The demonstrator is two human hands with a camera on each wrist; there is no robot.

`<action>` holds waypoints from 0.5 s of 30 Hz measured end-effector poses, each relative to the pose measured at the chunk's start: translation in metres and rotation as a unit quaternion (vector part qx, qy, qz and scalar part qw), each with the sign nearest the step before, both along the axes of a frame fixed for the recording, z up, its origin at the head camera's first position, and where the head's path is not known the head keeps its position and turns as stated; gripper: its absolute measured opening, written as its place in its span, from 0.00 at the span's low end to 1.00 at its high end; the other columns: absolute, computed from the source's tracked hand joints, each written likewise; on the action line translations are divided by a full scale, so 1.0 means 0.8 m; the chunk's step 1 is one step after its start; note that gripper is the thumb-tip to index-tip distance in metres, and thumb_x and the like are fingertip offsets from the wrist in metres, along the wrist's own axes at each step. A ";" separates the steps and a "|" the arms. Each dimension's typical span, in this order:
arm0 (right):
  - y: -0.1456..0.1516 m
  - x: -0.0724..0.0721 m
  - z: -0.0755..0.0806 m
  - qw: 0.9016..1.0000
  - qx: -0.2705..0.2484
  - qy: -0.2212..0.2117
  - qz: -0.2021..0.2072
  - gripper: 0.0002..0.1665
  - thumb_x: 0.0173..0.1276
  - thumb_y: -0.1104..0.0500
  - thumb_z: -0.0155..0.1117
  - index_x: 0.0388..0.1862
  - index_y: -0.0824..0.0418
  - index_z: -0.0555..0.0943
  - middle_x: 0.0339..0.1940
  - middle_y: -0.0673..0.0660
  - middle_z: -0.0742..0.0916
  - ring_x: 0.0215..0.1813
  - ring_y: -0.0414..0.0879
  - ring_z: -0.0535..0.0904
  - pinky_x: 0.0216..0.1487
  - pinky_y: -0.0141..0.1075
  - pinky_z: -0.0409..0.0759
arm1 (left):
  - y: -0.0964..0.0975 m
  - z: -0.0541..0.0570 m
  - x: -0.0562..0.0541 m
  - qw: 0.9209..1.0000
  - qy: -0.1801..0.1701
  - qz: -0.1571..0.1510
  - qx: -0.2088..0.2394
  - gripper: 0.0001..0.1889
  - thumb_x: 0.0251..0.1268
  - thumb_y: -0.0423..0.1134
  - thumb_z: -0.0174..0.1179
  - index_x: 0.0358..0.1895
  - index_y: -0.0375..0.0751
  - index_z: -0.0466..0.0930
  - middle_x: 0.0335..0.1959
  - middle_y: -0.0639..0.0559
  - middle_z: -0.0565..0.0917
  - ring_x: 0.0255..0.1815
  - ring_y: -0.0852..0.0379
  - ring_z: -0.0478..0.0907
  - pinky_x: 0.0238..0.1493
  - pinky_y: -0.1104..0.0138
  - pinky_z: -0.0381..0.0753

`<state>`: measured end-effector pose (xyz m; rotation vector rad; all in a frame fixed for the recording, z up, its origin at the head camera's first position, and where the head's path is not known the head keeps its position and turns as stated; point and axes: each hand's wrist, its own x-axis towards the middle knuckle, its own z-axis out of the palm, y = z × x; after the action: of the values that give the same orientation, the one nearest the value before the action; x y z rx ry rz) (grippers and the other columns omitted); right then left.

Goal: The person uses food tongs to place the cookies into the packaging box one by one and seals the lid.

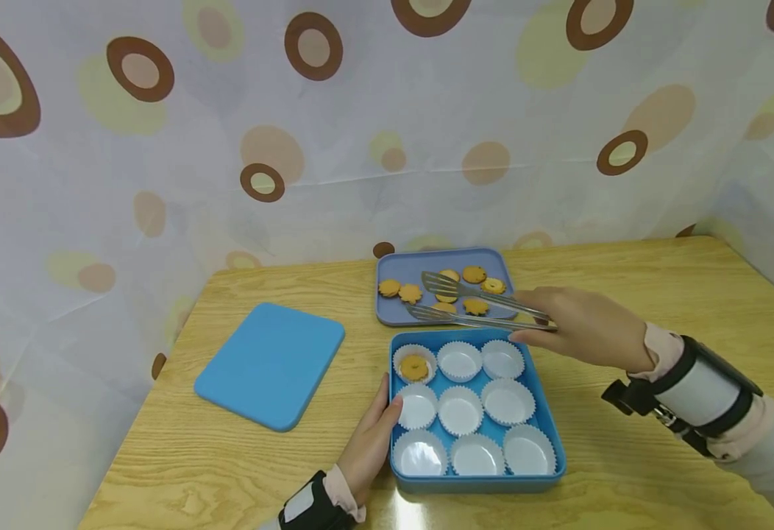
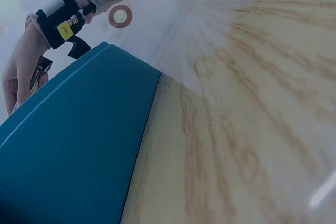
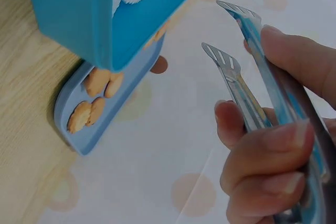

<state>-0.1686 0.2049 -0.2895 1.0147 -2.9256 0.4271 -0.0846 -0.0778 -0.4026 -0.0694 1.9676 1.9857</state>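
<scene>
My right hand [image 1: 579, 327] grips metal tongs [image 3: 252, 72] with slotted ends; the tongs' arms stand apart with nothing between the tips. In the head view the tongs reach over a blue-grey tray [image 1: 396, 263] of several cookies [image 1: 410, 294]. My left hand [image 1: 368, 434] holds the left wall of a blue box [image 1: 480, 483], thumb at the rim. White paper cups [image 1: 460, 411] stand in rows inside the box. The cup at the back left contains one ring-shaped cookie [image 1: 414, 367]; the others hold nothing.
A flat blue lid [image 1: 271, 366] lies on the wooden table [image 1: 678, 309] to the left of the box. Behind the table hangs a patterned cloth [image 1: 387, 103] with brown and yellow circles. The tray sits just behind the box, near the table's back edge.
</scene>
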 end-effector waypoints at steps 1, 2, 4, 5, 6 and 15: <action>-0.001 -0.005 -0.001 1.000 0.000 -0.005 -0.001 0.31 0.66 0.48 0.66 0.58 0.71 0.78 0.39 0.55 0.86 0.33 0.40 0.78 0.33 0.37 0.79 | 0.000 0.000 0.000 1.000 0.001 0.000 0.000 0.34 0.80 0.48 0.38 0.78 0.37 0.36 0.79 0.41 0.39 0.79 0.41 0.31 0.74 0.42 0.34; -0.002 -0.010 -0.001 1.000 0.002 -0.011 -0.003 0.31 0.66 0.48 0.66 0.58 0.71 0.78 0.39 0.55 0.85 0.33 0.40 0.77 0.33 0.36 0.78 | 0.000 0.000 0.000 1.000 0.001 0.000 0.001 0.34 0.80 0.48 0.38 0.78 0.37 0.36 0.79 0.41 0.39 0.78 0.41 0.31 0.74 0.43 0.34; -0.005 -0.018 -0.004 1.000 0.004 -0.019 -0.003 0.32 0.67 0.49 0.66 0.58 0.74 0.77 0.40 0.58 0.86 0.34 0.42 0.78 0.34 0.37 0.79 | 0.000 -0.001 0.001 1.000 0.004 -0.001 0.001 0.34 0.80 0.48 0.38 0.78 0.37 0.36 0.79 0.41 0.39 0.78 0.41 0.31 0.74 0.42 0.33; -0.006 -0.022 -0.006 1.000 0.005 -0.023 -0.003 0.33 0.67 0.49 0.66 0.58 0.75 0.76 0.42 0.61 0.86 0.35 0.43 0.78 0.35 0.39 0.80 | 0.000 -0.001 0.001 1.000 0.005 -0.001 0.002 0.34 0.80 0.48 0.38 0.78 0.37 0.36 0.79 0.41 0.39 0.78 0.41 0.31 0.74 0.42 0.33; -0.007 -0.026 -0.008 1.000 0.007 -0.024 -0.001 0.33 0.67 0.50 0.66 0.59 0.76 0.76 0.44 0.64 0.86 0.37 0.45 0.81 0.38 0.41 0.81 | 0.000 -0.001 0.001 1.000 0.005 -0.002 0.002 0.34 0.80 0.48 0.38 0.78 0.37 0.35 0.79 0.41 0.39 0.78 0.41 0.31 0.74 0.42 0.33; -0.020 -0.060 -0.026 0.998 0.025 -0.060 0.012 0.27 0.66 0.51 0.66 0.52 0.72 0.79 0.27 0.53 0.82 0.27 0.42 0.75 0.29 0.35 0.74 | 0.000 -0.002 0.000 1.000 0.005 -0.002 0.001 0.35 0.80 0.48 0.39 0.78 0.37 0.35 0.79 0.41 0.39 0.78 0.41 0.30 0.74 0.42 0.33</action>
<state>-0.2168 0.1892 -0.3100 1.0687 -3.0472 0.4333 -0.0843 -0.0778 -0.4040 -0.0568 1.9695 1.9902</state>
